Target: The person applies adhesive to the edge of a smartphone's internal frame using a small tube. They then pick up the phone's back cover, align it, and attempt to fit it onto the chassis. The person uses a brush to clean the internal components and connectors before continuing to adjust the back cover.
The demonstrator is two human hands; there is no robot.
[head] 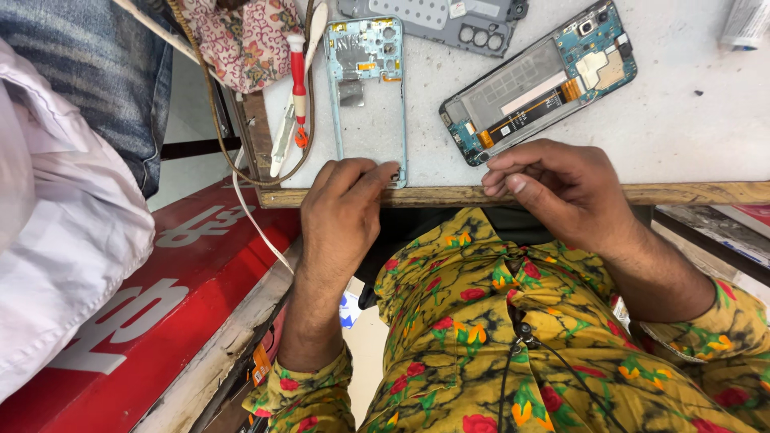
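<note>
My left hand [343,210] reaches over the table's wooden front edge [706,192], and its thumb and fingertips pinch the near end of a light blue phone frame [365,120] lying flat. My right hand [561,186] hovers at the same edge with its fingers curled and pinched together. Its fingertips sit just beside the near corner of an opened phone body [537,80] with bare circuit boards and an empty battery bay. I cannot make out anything between those fingers. My yellow flowered shirt fills the bottom of the view.
A red-handled screwdriver [298,68] and a white plastic tool [285,132] lie left of the frame, ringed by a thin cable. A grey phone back cover [449,20] lies farther off. A flowered cloth [241,40], another person's jeans [96,64] and a red board [160,305] are at the left.
</note>
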